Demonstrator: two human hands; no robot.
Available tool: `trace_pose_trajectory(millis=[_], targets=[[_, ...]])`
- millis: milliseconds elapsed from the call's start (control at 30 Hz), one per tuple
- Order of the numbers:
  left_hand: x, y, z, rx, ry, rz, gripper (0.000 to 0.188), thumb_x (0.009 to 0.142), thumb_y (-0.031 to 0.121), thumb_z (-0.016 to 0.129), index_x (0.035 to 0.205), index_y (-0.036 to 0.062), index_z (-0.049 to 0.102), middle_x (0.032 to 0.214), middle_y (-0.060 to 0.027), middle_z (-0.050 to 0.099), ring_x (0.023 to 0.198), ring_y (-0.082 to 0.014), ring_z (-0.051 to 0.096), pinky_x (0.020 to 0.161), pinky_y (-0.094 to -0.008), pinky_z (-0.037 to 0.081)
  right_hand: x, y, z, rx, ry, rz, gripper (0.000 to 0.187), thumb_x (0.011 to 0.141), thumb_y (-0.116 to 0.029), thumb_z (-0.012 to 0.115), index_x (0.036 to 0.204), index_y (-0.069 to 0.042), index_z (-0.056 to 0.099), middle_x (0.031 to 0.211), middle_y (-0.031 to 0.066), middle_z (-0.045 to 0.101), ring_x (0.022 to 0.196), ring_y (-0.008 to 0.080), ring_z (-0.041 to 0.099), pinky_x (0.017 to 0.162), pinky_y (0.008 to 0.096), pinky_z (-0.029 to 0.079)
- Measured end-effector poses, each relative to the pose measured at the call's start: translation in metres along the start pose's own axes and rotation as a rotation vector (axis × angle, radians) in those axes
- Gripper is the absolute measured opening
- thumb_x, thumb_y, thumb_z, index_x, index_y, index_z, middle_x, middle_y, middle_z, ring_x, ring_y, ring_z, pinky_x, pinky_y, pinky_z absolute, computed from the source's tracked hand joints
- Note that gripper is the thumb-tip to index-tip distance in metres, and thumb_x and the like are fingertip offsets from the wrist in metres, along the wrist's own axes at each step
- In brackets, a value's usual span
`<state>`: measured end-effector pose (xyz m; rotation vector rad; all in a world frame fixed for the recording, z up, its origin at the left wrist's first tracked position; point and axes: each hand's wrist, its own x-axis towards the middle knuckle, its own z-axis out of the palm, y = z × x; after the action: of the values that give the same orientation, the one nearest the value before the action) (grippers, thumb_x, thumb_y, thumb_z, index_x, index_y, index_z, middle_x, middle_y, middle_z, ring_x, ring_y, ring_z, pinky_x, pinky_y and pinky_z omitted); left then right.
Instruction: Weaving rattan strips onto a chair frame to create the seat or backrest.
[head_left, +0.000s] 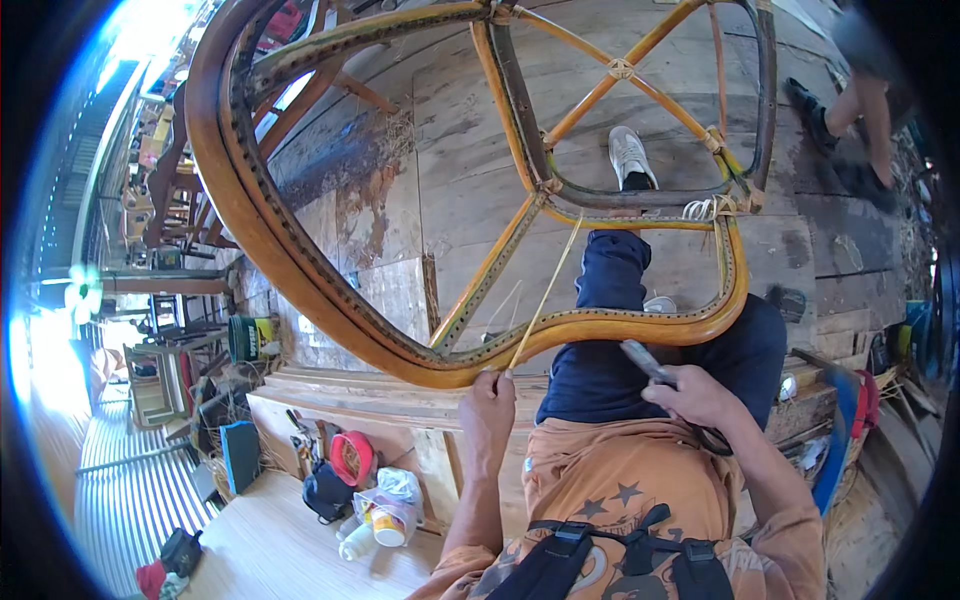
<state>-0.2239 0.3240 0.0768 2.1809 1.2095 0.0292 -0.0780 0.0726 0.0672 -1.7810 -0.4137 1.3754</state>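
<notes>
A rattan chair frame (pixel 590 327) with rows of small holes along its poles lies across my lap and stretches away over the floor. My left hand (pixel 487 415) is closed at the frame's near edge, pinching a thin pale cane strand (pixel 547 290). That strand runs taut up to the frame's inner crossbar. Right of it, my right hand (pixel 700 398) grips a grey hand tool (pixel 648 362), its blunt end pointing up and left toward the near rail. The tool's exact kind is unclear. A pale cane binding (pixel 705 208) wraps the frame's right corner.
Behind my left arm, a pink-rimmed container (pixel 351 458), a plastic bag with a cup (pixel 388 525) and a black bag (pixel 328 492) sit near the wooden bench (pixel 380 400). Another person's legs (pixel 868 130) stand at the far right. Wooden furniture crowds the left side.
</notes>
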Motion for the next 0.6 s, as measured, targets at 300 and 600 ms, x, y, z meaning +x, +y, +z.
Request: trace_pose_trajectory(millis=[300,600], targets=[[0.002,0.003,-0.003,0.168,-0.03,0.033,0.025,0.083,0.026,0.052,0.084,0.0035,0.063,0.07,-0.0217,0.059,0.067,-0.0386,0.059,0.059,-0.044,0.045,0.067,-0.043,0.03,-0.391,-0.205,0.0,0.057,0.083,-0.051,0.047,0.09,0.003,0.064,0.082,0.0232,0.062,0.082,0.0347,0.06,0.078,0.0409,0.045],[0.001,0.004,-0.01,-0.061,-0.085,-0.134,0.027,0.084,0.023,0.049,0.083,-0.0007,0.062,0.061,-0.0124,0.06,0.057,-0.0229,0.06,0.057,-0.0341,0.046,0.084,-0.053,0.053,-0.476,-0.293,-0.11,0.057,0.085,-0.051,0.044,0.088,0.002,0.064,0.084,0.0231,0.062,0.083,0.0354,0.059,0.079,0.0415,0.044]])
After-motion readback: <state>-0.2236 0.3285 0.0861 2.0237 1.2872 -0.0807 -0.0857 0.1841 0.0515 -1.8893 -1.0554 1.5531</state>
